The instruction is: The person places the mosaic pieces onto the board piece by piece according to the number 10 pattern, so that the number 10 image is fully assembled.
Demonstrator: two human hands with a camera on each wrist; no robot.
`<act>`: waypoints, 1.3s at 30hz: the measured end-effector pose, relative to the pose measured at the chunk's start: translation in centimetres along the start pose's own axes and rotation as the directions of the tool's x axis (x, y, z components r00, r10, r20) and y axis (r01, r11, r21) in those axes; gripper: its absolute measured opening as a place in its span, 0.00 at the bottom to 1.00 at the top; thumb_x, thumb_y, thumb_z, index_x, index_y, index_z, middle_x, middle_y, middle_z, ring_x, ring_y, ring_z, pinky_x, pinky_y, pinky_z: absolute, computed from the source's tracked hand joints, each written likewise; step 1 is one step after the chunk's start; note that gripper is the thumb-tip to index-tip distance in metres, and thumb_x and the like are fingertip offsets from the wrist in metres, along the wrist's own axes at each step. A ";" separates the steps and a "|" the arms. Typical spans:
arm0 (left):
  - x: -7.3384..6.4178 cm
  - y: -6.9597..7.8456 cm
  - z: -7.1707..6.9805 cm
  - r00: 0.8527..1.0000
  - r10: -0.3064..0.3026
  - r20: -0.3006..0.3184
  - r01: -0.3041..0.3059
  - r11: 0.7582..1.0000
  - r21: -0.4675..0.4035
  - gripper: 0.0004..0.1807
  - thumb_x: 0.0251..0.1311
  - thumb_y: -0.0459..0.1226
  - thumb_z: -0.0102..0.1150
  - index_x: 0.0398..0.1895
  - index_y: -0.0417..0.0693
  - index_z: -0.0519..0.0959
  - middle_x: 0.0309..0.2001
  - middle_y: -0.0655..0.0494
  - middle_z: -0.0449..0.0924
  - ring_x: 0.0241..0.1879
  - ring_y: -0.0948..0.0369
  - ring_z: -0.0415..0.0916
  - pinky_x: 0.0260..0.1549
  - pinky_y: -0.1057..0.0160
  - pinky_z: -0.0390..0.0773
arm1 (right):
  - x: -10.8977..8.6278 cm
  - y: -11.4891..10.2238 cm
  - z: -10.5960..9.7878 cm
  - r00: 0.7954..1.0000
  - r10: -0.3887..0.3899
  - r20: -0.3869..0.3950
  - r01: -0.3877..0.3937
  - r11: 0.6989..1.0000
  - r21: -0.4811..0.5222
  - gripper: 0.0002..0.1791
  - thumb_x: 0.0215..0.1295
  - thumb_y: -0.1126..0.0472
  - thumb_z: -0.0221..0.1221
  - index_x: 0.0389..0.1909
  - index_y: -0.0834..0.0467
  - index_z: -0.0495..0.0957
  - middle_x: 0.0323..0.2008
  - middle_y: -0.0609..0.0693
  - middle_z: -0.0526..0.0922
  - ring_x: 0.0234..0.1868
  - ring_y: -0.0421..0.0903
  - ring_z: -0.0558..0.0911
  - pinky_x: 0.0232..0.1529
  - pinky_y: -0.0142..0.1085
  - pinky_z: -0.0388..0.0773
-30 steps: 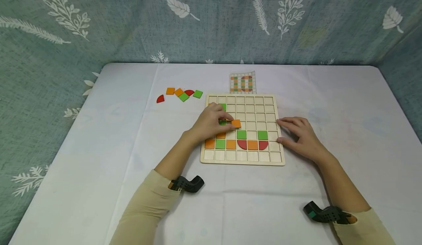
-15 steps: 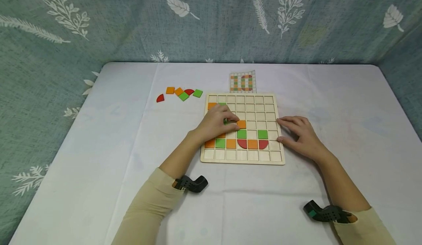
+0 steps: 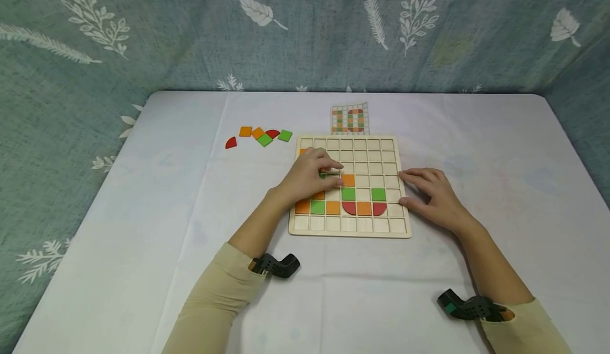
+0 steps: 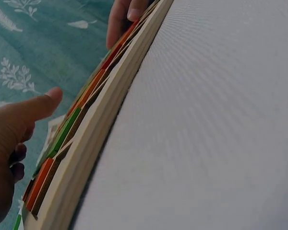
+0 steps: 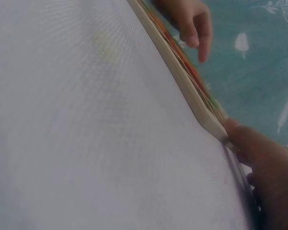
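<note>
A wooden grid board [image 3: 350,227] lies on the table with orange and green square tiles and red quarter-circle tiles in some of its cells. Over its left half is my left hand [image 3: 311,174], hiding several cells, thumb and index finger parted. Right by those fingertips, an orange square tile [image 3: 348,180] sits in a cell above a green tile [image 3: 348,194]. My right hand [image 3: 431,192] rests at the board's right edge, its thumb and fingertips touching the rim. In the left wrist view, the left thumb [image 4: 43,105] stretches over the tiles, holding nothing visible.
Left of the board's far corner lie loose tiles, among them a red quarter circle [image 3: 231,143], an orange square [image 3: 245,131] and a green square [image 3: 285,135]. A printed pattern card [image 3: 349,118] lies just behind the board. A patterned curtain [image 3: 305,36] hangs behind the table.
My left hand brought the orange tile to the right, set it in the cell above the green tile and let go. Its fingers have since drawn back slightly left. The right hand stayed put.
</note>
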State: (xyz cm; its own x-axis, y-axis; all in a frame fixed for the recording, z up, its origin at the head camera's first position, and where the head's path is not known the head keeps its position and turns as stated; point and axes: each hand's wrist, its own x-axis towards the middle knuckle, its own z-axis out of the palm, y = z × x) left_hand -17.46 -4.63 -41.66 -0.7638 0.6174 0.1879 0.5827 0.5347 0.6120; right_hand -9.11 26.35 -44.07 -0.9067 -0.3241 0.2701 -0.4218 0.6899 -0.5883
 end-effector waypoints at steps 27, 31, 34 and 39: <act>-2.3 -3.7 -6.4 0.962 -0.250 -0.108 0.237 0.965 -0.115 0.23 0.51 0.44 0.69 0.52 0.50 0.81 0.40 0.48 0.69 0.48 0.54 0.61 0.45 0.56 0.63 | 0.0 -0.2 0.0 1.000 -0.001 0.000 0.001 1.000 0.005 0.31 0.51 0.59 0.69 0.58 0.62 0.74 0.56 0.59 0.73 0.59 0.59 0.63 0.56 0.58 0.56; -2.9 -4.6 -7.1 0.944 -0.300 -0.138 0.284 0.951 -0.124 0.23 0.51 0.43 0.69 0.52 0.51 0.81 0.40 0.48 0.68 0.49 0.56 0.60 0.49 0.54 0.64 | 0.0 -0.2 0.0 1.000 -0.001 0.000 0.001 1.000 0.003 0.31 0.51 0.59 0.69 0.58 0.62 0.74 0.56 0.59 0.73 0.59 0.59 0.63 0.56 0.57 0.56; -3.5 -5.3 -7.7 0.931 -0.328 -0.160 0.310 0.942 -0.126 0.23 0.51 0.43 0.69 0.52 0.51 0.81 0.40 0.49 0.69 0.50 0.56 0.59 0.50 0.54 0.64 | 0.0 -0.3 -0.1 1.000 0.000 0.000 0.000 1.000 -0.001 0.31 0.51 0.59 0.69 0.58 0.62 0.74 0.56 0.60 0.73 0.59 0.59 0.63 0.56 0.58 0.56; -4.4 -7.1 -8.8 0.912 -0.348 -0.218 0.333 0.937 -0.102 0.23 0.50 0.41 0.70 0.52 0.47 0.81 0.42 0.49 0.69 0.48 0.53 0.60 0.47 0.55 0.64 | 0.0 -0.3 -0.1 1.000 0.000 0.001 0.000 1.000 -0.005 0.31 0.51 0.59 0.69 0.58 0.63 0.74 0.56 0.60 0.73 0.59 0.60 0.63 0.56 0.58 0.56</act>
State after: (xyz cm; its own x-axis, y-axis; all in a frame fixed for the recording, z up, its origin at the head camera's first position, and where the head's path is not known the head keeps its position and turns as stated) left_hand -20.67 -16.18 -40.09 -0.9597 0.2510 0.1264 0.2636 0.6481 0.7145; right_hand -9.01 26.21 -43.80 -0.9066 -0.3251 0.2690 -0.4220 0.6928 -0.5848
